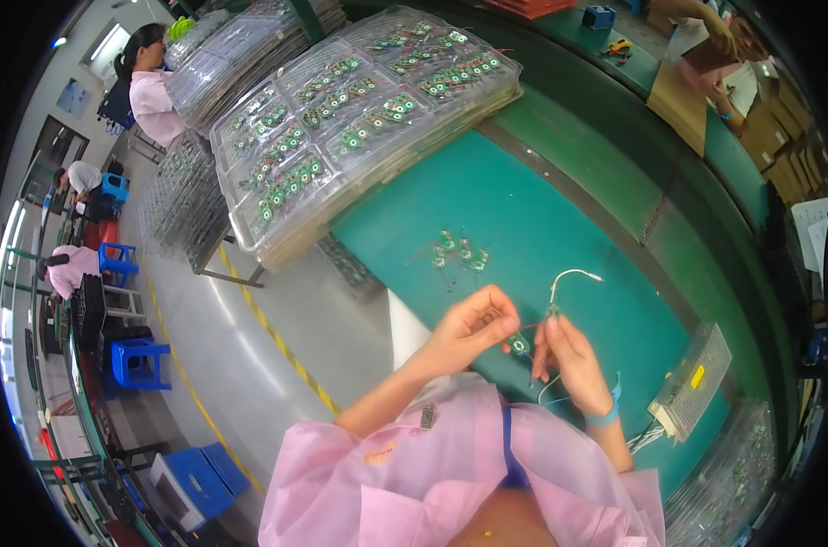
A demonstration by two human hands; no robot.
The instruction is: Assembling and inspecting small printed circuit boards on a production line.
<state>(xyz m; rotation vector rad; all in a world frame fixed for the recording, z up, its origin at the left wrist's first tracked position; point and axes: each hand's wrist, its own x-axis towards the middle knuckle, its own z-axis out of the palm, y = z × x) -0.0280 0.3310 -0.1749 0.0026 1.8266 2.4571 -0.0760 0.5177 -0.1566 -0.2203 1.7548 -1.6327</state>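
Note:
My left hand [476, 326] is closed in a pinch, with a small green circuit board [520, 345] at its fingertips. Close beside it, my right hand [571, 357] pinches the lower end of a white cable [560, 279], where something small and green shows between the fingers. The cable's free end curves up and to the right. A short red wire runs between the two hands; where it joins is too small to tell. Beyond my hands, a loose cluster of small green boards with wires [460, 251] lies on the green work mat [414, 201].
Clear plastic trays of boards [336, 150] are stacked at the far left. A perforated metal box [697, 378] with white cables stands at right, near another board tray [729, 479]. A conveyor belt [583, 164] runs behind the table. Co-workers sit left and far right.

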